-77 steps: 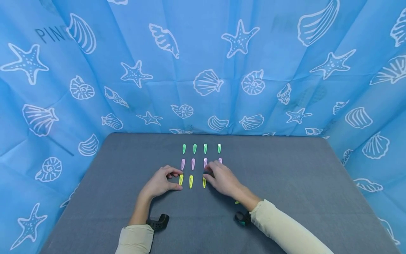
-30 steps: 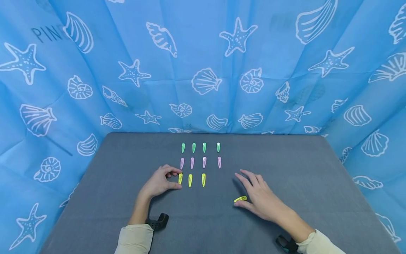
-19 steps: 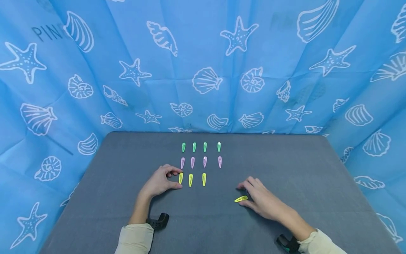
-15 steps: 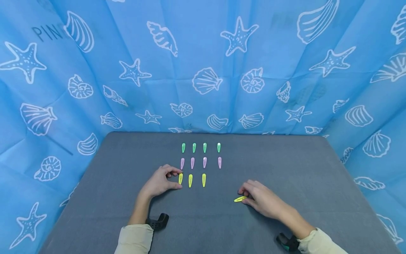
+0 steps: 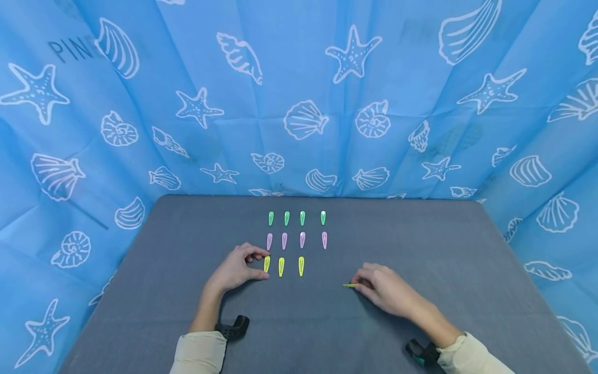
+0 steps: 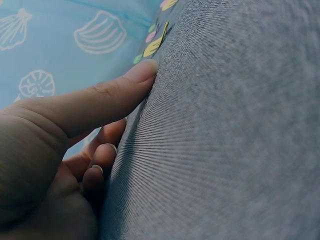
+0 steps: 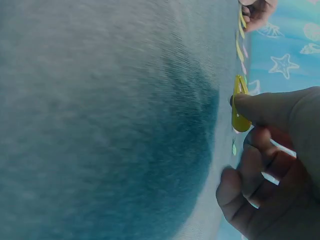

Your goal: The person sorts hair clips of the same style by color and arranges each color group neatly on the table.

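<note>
In the head view my left hand (image 5: pixel 238 267) rests at the leftmost yellow snap hair clip (image 5: pixel 267 264), index finger at its top end and thumb at its lower end. In the left wrist view the thumb (image 6: pixel 112 97) hides that clip. To its right lie a second yellow clip (image 5: pixel 281 267) and a third yellow clip (image 5: pixel 301 266). My right hand (image 5: pixel 385 291) pinches another yellow hair clip (image 7: pixel 241 107) between thumb and index finger, the other fingers curled below. This clip is seen edge-on in the head view, close over the cloth.
Behind the yellow row lie a row of several pink hair clips (image 5: pixel 284 241) and, farther back, a row of several green ones (image 5: pixel 287 218). All rest on a grey cloth-covered table (image 5: pixel 420 249). A blue curtain (image 5: pixel 299 78) with shell prints hangs around the far edge.
My right hand drew back from the third yellow clip to the loose one at the right, closed thumb and finger on it and turned it edge-on. The left hand stayed put.
</note>
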Tool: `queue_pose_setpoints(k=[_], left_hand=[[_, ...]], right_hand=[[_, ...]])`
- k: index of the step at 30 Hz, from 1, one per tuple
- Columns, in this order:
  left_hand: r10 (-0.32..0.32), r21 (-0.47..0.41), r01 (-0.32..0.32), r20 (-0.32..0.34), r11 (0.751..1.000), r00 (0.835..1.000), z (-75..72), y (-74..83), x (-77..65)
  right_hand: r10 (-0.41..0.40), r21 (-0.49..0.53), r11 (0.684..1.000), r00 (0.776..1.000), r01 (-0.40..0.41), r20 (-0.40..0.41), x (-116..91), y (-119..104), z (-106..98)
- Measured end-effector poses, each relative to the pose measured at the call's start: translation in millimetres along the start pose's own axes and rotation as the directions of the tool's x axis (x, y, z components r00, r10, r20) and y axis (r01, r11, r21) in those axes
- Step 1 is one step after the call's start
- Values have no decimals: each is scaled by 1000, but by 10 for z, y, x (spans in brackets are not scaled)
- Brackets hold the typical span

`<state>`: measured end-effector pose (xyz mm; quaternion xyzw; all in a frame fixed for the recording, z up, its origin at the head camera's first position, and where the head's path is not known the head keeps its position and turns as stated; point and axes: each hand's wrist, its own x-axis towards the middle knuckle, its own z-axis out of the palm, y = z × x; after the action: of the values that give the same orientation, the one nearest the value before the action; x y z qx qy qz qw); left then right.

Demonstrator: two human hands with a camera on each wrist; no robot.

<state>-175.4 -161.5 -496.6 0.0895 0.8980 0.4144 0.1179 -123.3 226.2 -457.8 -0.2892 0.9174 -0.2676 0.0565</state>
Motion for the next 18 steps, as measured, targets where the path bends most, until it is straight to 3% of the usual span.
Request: queue_pose_setpoints(k=[7,14,18], left_hand=[[-15,5,15,-11,1000,1000,5,4,2],[-17,11,18,-13,1000,1000,3,3,-4],[-10,9,10,-13,1000,1000,12,1,3]], right_hand=[[81,104,992,995,-74,-64,112,-17,12],[118,92,990,981,-104,-155,278,-22,19],[178,155,976,972,-155,-150,388,-26,40]])
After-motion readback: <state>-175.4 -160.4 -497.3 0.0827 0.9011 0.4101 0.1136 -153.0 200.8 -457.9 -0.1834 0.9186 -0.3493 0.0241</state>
